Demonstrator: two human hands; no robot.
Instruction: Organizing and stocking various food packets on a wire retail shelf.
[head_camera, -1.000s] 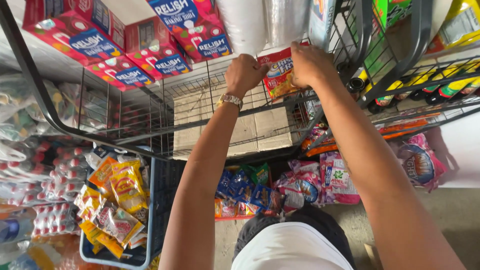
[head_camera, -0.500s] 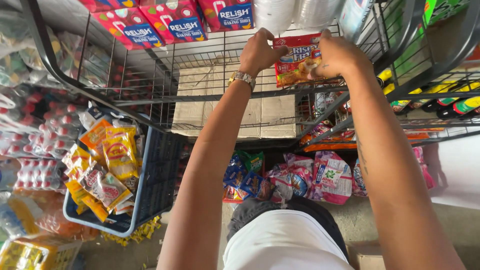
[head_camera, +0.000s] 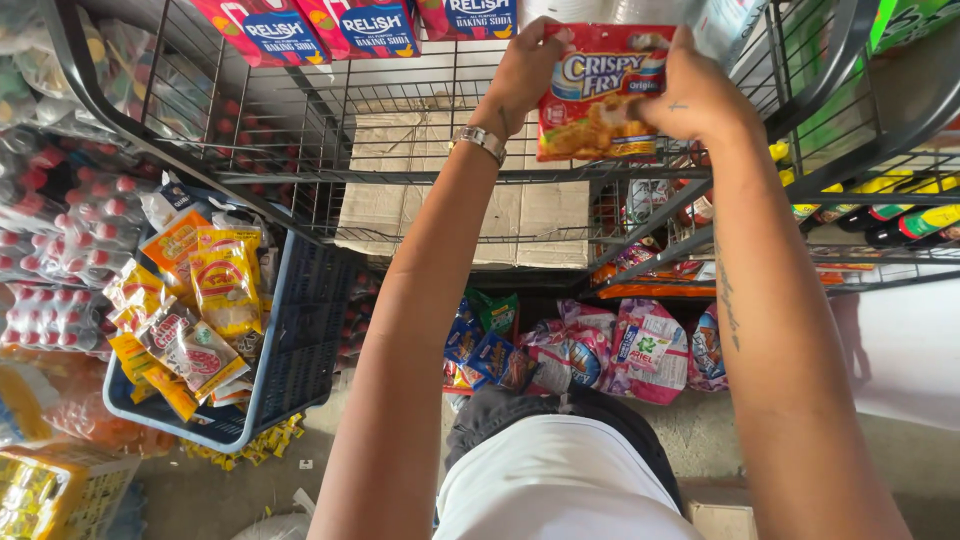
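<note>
Head view: we observe a red and yellow foil packet of breading mix (head_camera: 600, 93) held upright, above the front rail of a black wire shelf rack (head_camera: 400, 175). The left hand (head_camera: 528, 75) grasps the packet's left edge, fingers curled round it; a metal wristwatch (head_camera: 482, 141) sits on that wrist. The right hand (head_camera: 695, 95) grasps the packet's right edge in the same manner. Behind the packet, on the shelf above, we note red cardboard boxes with blue labels (head_camera: 350, 25). Inside the rack lies a flattened brown cardboard sheet (head_camera: 520, 215). To the left, on the floor, stands a blue plastic crate (head_camera: 290, 370) holding yellow and orange snack sachets (head_camera: 200, 310). Below the rack we record pink and white detergent pouches (head_camera: 640, 350).
</note>
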